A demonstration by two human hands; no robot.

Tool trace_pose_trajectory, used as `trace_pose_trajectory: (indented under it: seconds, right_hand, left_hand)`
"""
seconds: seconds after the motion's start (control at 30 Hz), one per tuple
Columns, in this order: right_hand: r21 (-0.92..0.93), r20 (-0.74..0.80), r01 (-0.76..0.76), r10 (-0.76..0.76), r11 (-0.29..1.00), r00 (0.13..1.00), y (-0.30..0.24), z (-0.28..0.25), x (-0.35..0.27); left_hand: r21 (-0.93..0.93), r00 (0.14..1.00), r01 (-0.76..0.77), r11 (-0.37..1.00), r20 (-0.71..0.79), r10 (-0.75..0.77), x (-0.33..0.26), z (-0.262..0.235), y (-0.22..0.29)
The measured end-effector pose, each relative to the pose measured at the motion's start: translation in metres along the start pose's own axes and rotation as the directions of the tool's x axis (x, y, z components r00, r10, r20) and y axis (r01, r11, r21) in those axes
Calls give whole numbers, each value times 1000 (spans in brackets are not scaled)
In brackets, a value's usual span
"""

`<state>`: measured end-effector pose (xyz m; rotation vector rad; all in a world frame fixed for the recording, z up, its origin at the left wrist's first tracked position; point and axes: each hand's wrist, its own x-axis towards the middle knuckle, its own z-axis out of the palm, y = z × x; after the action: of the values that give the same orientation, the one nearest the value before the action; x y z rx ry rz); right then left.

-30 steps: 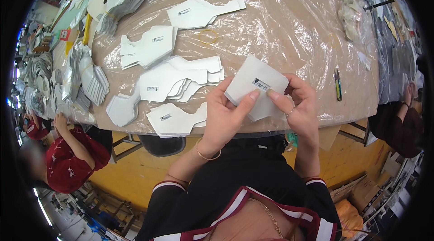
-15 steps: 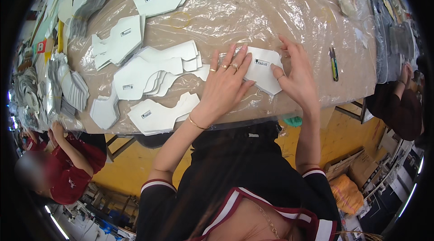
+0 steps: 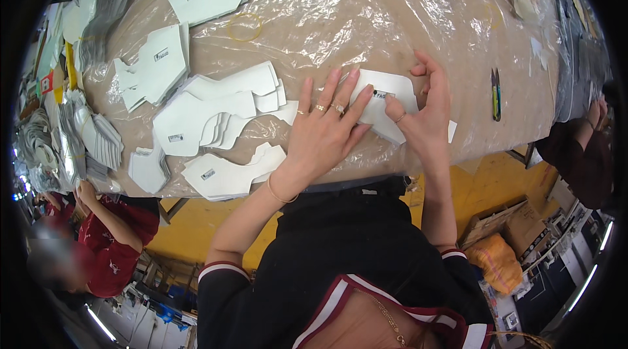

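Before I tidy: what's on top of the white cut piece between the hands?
The left hand and right hand overlap the white cut piece; a dark printed mark shows between them. Much of the piece's left side and some of the mark are covered.

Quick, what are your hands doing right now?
Left hand: open, fingers spread, index fingertip over the white cut panel.
Right hand: open, fingers loosely curled, thumb by the panel's dark label.

Glossy, wrinkled clear plastic sheeting [image 3: 340,28], flashing bright glare all over! On it, the white cut piece [image 3: 378,115] shows smooth and matt, perhaps coated leather, hard to tell from here; the bracelet [image 3: 275,194] gleams, smooth gold-toned metal, the shirt [image 3: 347,238] is dull black cloth, and there's a plain brown cardboard box [image 3: 523,226]
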<state>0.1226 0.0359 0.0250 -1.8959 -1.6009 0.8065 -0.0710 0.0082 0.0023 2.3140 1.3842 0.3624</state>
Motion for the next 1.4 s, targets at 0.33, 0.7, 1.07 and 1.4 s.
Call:
trace_pose_trajectory:
  seconds: [0.33,0.7,1.07,1.4]
  right_hand:
    - [91,16,-71,70,993,997,5,-1,-3]
    - [184,19,-79,77,980,997,8,0,0]
    - [102,69,-86,79,991,994,2,-7,3]
    - [52,51,-96,93,994,994,-7,-5,6]
  left_hand:
    - [4,1000,23,1000,-4,-23,0,1,1]
    - [29,1000,19,999,-25,-19,-2,5,2]
    - [11,1000,12,1000,2,-12,-1,1,0]
    - [11,1000,13,1000,-2,-13,-1,2,0]
